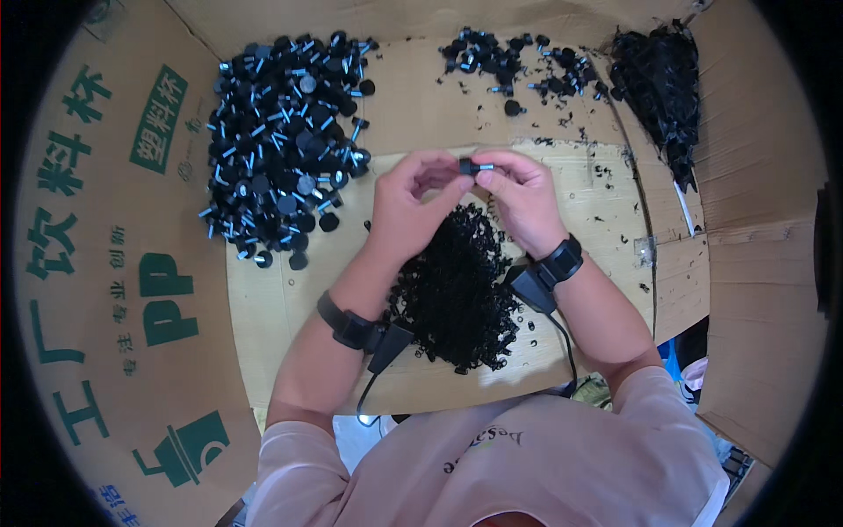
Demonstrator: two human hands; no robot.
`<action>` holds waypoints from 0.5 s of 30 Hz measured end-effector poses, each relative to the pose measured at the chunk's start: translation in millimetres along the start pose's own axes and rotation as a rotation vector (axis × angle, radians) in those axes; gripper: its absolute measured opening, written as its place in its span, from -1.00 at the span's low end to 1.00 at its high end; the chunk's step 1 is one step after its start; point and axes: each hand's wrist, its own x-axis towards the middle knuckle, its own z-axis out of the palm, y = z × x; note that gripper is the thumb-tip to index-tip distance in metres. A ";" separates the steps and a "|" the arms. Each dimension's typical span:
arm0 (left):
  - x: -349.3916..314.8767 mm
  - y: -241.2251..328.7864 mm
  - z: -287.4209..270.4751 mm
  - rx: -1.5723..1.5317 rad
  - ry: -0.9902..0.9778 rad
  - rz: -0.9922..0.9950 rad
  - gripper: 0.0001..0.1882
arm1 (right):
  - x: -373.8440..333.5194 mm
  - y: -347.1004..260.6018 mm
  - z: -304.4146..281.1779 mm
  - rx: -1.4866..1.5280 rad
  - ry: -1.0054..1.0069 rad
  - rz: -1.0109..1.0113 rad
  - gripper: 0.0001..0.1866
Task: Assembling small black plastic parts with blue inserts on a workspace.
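Note:
Between my two hands is a bolt with a black knob head and a shiny metal shank (475, 167), lying roughly level. My left hand (420, 195) is closed, thumb and fingertips at the black head end. At the shank end, my right hand (525, 195) is closed too, its thumb and fingers pinching around the metal. Whether a small ring sits on the shank is too small to tell. Just below my hands, between my forearms, spreads a heap of small black ring-like parts (457, 290).
A large pile of black-headed bolts (290, 140) lies at the left. A smaller scattered group (487, 54) is at the far right. Beyond it stands a crumpled black plastic bag (659, 88), with a thin white stick (685, 209) below. Cardboard walls (114, 263) enclose the work board (606, 263).

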 end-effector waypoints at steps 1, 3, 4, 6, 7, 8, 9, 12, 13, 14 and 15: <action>3.3 0.8 -1.5 -0.063 0.010 -0.038 -0.64 | 1.6 2.0 -1.9 -0.026 -0.035 -0.020 -0.73; 8.6 4.1 -5.0 -0.094 0.047 -0.051 -0.63 | -0.1 -2.6 8.3 -0.095 -0.018 -0.025 -0.73; 10.9 3.9 -7.0 -0.097 0.052 -0.066 -0.63 | -0.7 -3.7 11.9 -0.165 -0.004 -0.051 -0.72; 13.9 3.5 -10.8 -0.146 -0.009 -0.092 -0.71 | -0.2 -1.4 11.4 -0.187 -0.015 -0.052 -0.71; 13.6 1.2 -10.5 -0.135 -0.005 -0.082 -0.78 | -0.4 -2.0 10.7 -0.279 -0.019 -0.113 -0.72; 14.6 0.0 -10.2 -0.134 -0.009 -0.092 -0.78 | 0.0 -2.3 8.7 -0.372 -0.019 -0.177 -0.72; 15.9 0.0 -10.2 -0.141 -0.014 -0.104 -0.79 | 1.4 -1.4 5.7 -0.460 0.007 -0.222 -0.76; 16.4 -1.5 -6.9 -0.148 -0.009 -0.108 -0.81 | 0.1 -0.5 3.8 -0.391 0.021 -0.136 -0.78; 15.9 -0.2 -7.0 -0.116 0.005 -0.134 -0.80 | -0.5 0.1 3.3 -0.384 0.030 -0.136 -0.78; 16.0 0.8 -6.7 -0.084 0.019 -0.159 -0.77 | -1.1 0.5 2.0 -0.434 0.030 -0.128 -0.78; 16.6 2.2 -6.8 -0.080 0.011 -0.162 -0.77 | -1.4 0.9 0.9 -0.485 0.030 -0.119 -0.78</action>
